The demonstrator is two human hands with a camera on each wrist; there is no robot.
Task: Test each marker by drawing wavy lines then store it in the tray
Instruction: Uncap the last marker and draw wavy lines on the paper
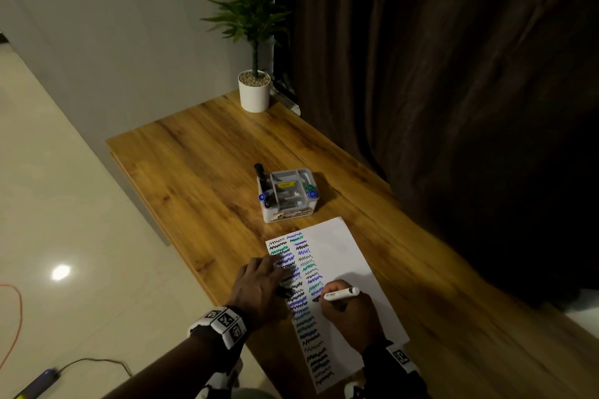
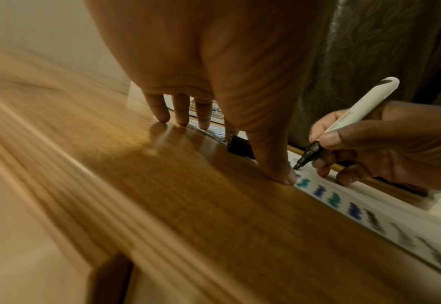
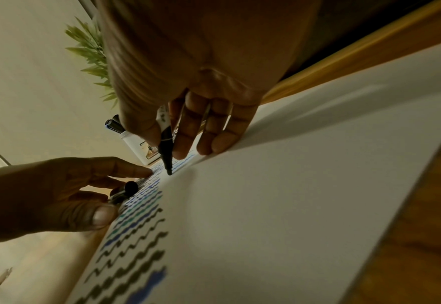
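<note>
- My right hand [image 1: 348, 317] pinches the marker [image 1: 340, 294], tip at the paper [image 1: 353, 256].
- My left hand [image 1: 259, 285], at nine o'clock, pinches the cap [image 1: 286, 292].
- I think the marker is light and stiff; hold mid-body.
- Tray [image 1: 293, 213]: twelve o'clock.

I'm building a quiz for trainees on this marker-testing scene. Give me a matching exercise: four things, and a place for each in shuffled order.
Things: 1 marker; 2 black cap; 3 tray; 4 potted plant.
Places: A far corner of the table; B in the right hand; C in the left hand, by the thumb; D just beyond the paper.
Pairs: 1-B, 2-C, 3-D, 4-A.
</note>
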